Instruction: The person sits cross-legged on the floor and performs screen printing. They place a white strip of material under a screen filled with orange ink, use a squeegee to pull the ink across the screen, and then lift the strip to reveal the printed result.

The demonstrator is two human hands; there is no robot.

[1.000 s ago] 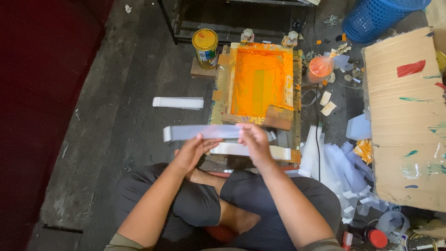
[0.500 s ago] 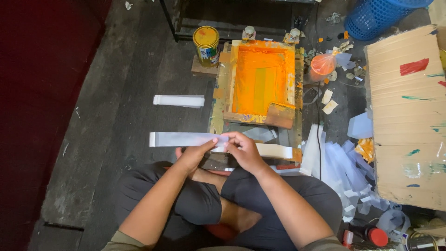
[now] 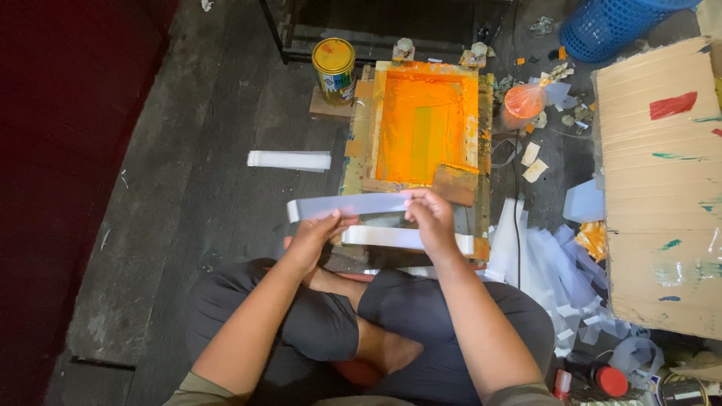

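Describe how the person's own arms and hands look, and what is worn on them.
Both arms are bare from the short olive-green sleeves down. The left hand and right hand wear no gloves; no watch, ring or bracelet shows on either. Dark trousers cover the crossed legs below them.

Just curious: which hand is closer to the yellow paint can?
Left. The left hand lies below the can, almost straight under it, holding a pale strip. The right hand holds the strip's other end, further right.
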